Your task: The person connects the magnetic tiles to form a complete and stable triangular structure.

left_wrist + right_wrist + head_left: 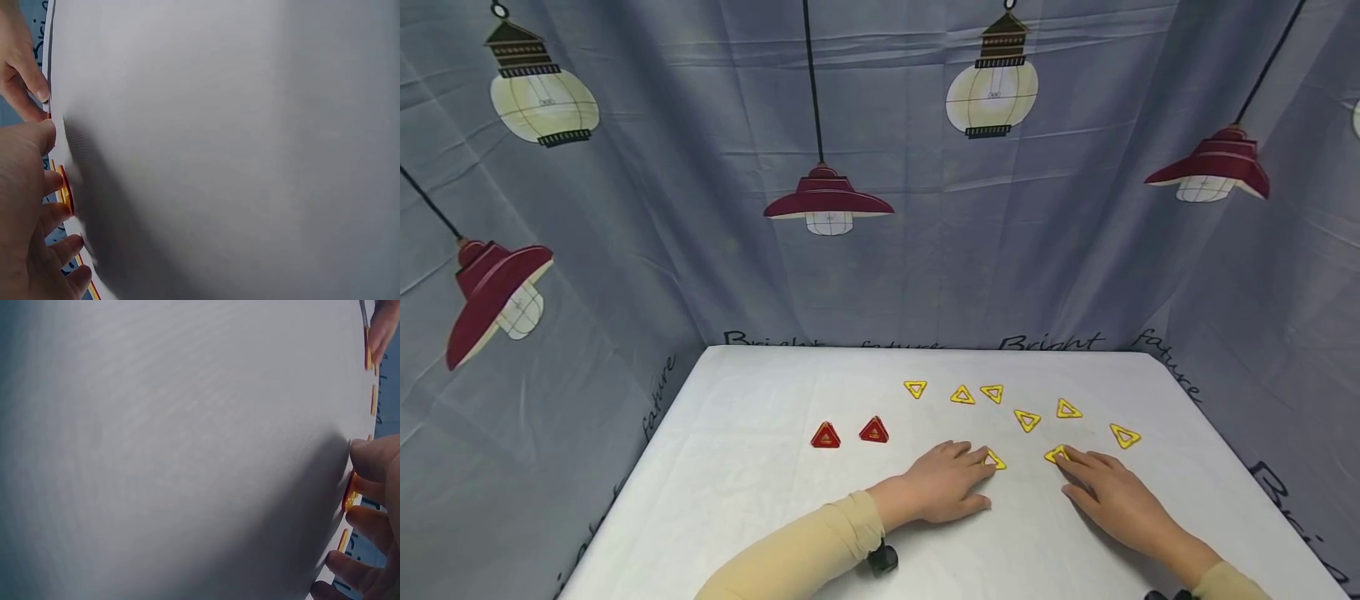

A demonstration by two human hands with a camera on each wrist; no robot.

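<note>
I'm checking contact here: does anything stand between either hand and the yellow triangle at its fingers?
Nothing visible does. In the head view, the left hand touches one yellow triangle and the right hand touches another yellow triangle. Between those two triangles, only the white tabletop shows.

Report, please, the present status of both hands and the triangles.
Left hand: fingers touching one yellow triangle. Right hand: fingers touching another yellow triangle. Two red triangles: left of both hands. No obstruction seen.
</note>
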